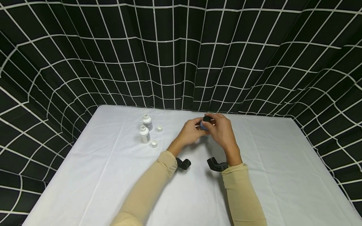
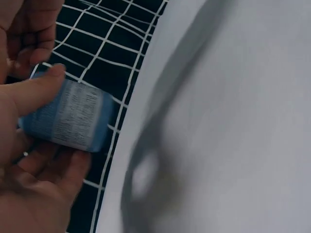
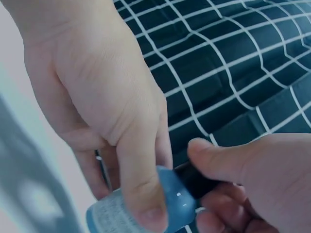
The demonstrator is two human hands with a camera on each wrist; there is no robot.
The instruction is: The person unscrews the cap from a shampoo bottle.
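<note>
We see 2 hands meeting just above the middle of the head view, over a white tablecloth [image 1: 268, 175]. The left hand [image 1: 190, 131] wraps its fingers and thumb around a small blue bottle [image 1: 204, 125] with a printed label; in the left wrist view the bottle [image 2: 68, 116] sits at the left of the frame, the thumb lying across its top and the fingers curled beneath. The right hand [image 1: 222, 128] pinches the bottle's black cap [image 1: 207, 119] between thumb and fingers. In the right wrist view the cap [image 3: 197, 179] sits low and centre, joined to the blue bottle [image 3: 141, 208] at the bottom edge, with the right thumb lying along the cap's top. We cannot tell whether the cap is tight or loosened.

Both forearms wear beige sleeves [image 1: 152, 188], rising from the bottom of the head view, each with a black wrist camera mount [image 1: 183, 163].

Left of the hands, in the middle left of the head view, stand 2 white bottles [image 1: 145, 134], both uncapped and close together. 2 white caps [image 1: 154, 144] lie on the cloth just to their right.

A black curtain with a white grid [image 1: 181, 53] fills the upper half of the frame and wraps both sides.
</note>
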